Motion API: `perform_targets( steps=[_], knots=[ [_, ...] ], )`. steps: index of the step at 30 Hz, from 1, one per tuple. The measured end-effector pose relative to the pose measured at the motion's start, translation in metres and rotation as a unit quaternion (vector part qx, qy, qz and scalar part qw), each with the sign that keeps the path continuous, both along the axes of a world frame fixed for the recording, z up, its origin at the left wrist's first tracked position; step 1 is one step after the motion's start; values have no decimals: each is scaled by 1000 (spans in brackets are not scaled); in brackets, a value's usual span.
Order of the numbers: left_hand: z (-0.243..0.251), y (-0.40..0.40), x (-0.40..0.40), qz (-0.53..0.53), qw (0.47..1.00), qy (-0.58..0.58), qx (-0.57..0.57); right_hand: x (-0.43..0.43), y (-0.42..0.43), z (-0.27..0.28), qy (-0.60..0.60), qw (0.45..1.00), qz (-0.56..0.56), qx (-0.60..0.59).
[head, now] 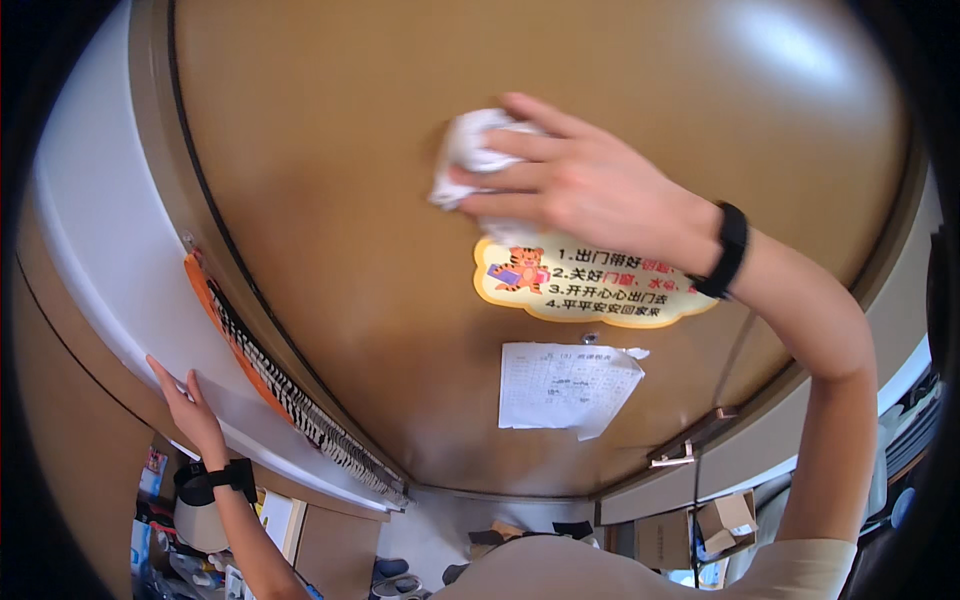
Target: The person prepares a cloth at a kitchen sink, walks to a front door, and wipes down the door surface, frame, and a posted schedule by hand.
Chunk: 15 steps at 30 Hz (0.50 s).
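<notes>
My right hand (577, 180), with a black band on its wrist, presses a crumpled white cloth (480, 150) against a brown door (337, 187). The cloth lies under the fingers, just above a cloud-shaped yellow sticker (592, 292) with a cartoon tiger and writing. Below the sticker, a white paper sheet (566, 390) with a printed table hangs from a small fitting on the door. At the left, my left hand (191, 412) rests on the edge of the white wall with its fingers apart, holding nothing. A dark device is strapped to the left wrist.
An orange-edged, black-and-white patterned hanging (277, 375) runs along the white wall beside the door frame. The door handle (675, 456) is low on the right. Shoes (394, 577) stand on the floor. An open cardboard box (664, 540) is at the lower right, shelf items at the lower left.
</notes>
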<state>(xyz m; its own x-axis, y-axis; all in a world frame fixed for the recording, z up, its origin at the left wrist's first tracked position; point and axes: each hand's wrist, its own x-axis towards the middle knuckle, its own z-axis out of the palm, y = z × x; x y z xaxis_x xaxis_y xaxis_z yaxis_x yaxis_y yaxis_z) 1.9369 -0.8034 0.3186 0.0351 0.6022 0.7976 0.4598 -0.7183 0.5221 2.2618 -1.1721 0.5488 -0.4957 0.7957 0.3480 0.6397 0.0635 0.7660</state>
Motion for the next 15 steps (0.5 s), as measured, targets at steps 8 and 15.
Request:
perform_targets(
  steps=[8, 15],
  knots=[
    [5, -5, -1, 37, 999, 15, 23, -7, 22, -13, -22, 999, 6, -39],
    [1, 2, -6, 30, 999, 13, 13, 8, -83, -93, 99, 993, -67, -7]
  ],
)
